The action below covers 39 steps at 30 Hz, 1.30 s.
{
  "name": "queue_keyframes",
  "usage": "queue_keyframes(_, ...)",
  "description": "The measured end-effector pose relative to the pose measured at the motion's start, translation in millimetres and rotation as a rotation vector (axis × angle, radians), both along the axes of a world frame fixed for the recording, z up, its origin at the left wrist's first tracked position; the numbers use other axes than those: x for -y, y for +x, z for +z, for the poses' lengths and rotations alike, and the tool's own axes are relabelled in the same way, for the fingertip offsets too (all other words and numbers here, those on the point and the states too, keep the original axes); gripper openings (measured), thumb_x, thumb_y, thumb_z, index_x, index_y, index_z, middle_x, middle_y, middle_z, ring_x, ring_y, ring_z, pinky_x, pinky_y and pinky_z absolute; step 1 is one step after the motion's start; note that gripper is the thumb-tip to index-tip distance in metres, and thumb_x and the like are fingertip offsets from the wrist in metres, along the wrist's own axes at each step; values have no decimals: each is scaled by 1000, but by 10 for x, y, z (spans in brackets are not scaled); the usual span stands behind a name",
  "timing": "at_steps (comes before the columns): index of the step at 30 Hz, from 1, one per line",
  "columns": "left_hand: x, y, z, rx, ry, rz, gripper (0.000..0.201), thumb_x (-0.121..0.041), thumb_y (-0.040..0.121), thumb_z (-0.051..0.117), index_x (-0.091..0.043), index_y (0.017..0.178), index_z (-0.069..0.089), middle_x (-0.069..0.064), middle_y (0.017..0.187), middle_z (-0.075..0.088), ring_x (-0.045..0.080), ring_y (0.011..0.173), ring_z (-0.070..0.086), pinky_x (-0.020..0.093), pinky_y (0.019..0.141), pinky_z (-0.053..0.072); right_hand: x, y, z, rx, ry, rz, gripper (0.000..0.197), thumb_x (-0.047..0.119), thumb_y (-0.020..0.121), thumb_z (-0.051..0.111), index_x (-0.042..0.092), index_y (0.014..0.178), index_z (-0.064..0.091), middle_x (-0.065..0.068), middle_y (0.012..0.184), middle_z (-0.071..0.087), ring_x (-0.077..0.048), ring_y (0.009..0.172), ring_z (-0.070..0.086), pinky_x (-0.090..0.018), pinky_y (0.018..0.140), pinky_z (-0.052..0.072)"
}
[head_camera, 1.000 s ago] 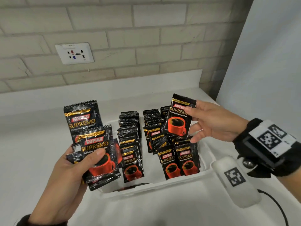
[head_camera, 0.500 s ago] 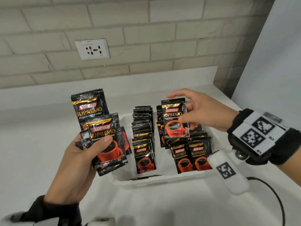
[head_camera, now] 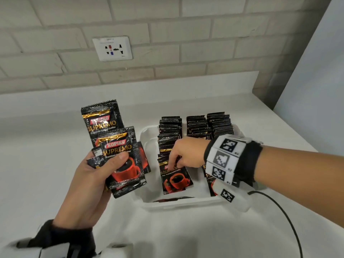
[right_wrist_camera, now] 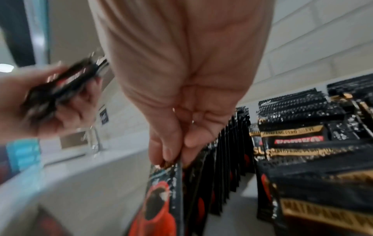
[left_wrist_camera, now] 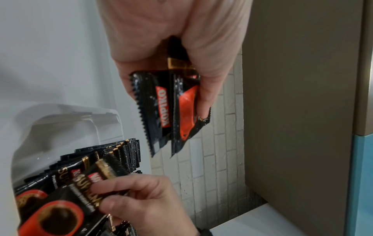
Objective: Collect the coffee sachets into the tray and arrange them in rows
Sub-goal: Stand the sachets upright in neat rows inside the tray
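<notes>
A white tray [head_camera: 184,202] on the counter holds three rows of upright black-and-red coffee sachets [head_camera: 197,125]. My left hand [head_camera: 96,175] hovers left of the tray and grips a fanned bunch of sachets [head_camera: 119,155], thumb pressed on the front one. The same bunch [left_wrist_camera: 171,108] shows in the left wrist view. My right hand [head_camera: 182,155] reaches into the tray over the left row and pinches the top edge of the front sachet [head_camera: 175,179], which leans toward me. In the right wrist view, thumb and fingers [right_wrist_camera: 167,151] clamp that sachet's top [right_wrist_camera: 161,191].
The white counter [head_camera: 37,164] meets a brick wall with a white socket plate [head_camera: 112,48]. A grey panel [head_camera: 316,71] stands at the right. A black cable [head_camera: 279,211] trails from my right wrist device across the counter near the tray's front right corner.
My right hand carried its sachet from above the middle rows down and left to the front of the left row. The left hand kept its bunch and barely moved.
</notes>
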<state>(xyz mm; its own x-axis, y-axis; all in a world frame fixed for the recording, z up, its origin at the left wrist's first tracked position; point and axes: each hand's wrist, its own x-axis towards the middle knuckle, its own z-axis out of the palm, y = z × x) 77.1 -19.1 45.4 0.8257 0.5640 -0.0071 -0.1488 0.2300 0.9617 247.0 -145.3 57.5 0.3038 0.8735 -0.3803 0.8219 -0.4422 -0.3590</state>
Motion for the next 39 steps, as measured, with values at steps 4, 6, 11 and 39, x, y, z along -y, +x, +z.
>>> queue_keyframes(4,-4,28,-26,-10,-29,0,48,-25,48,73,-16,95,67,6,90,74,21,75,72,32,59,59,-98,-15,-86,97,-74,101,31,7,87,60,15,117,64,0,124,60,-16,113,54,-22,93,40)
queue_keyframes(6,4,46,-38,-21,-19,-9,53,-27,45,76,-15,96,67,7,91,74,22,76,72,31,58,58,-130,-3,-98,119,-77,105,33,9,86,62,15,118,63,0,125,59,-16,114,53,-22,91,40)
queue_keyframes(11,-13,90,-68,-45,-30,-10,35,-14,64,63,-14,99,65,4,90,74,20,75,71,31,60,59,-151,65,-84,219,-51,158,41,12,87,61,16,128,55,-3,128,54,-19,119,47,-21,86,35)
queue_keyframes(39,-12,123,-82,-80,-13,-71,42,-21,52,71,-18,94,68,5,89,74,19,73,72,30,56,58,597,589,692,369,-16,-192,24,23,89,59,23,112,61,17,67,41,3,61,40,-14,55,29)
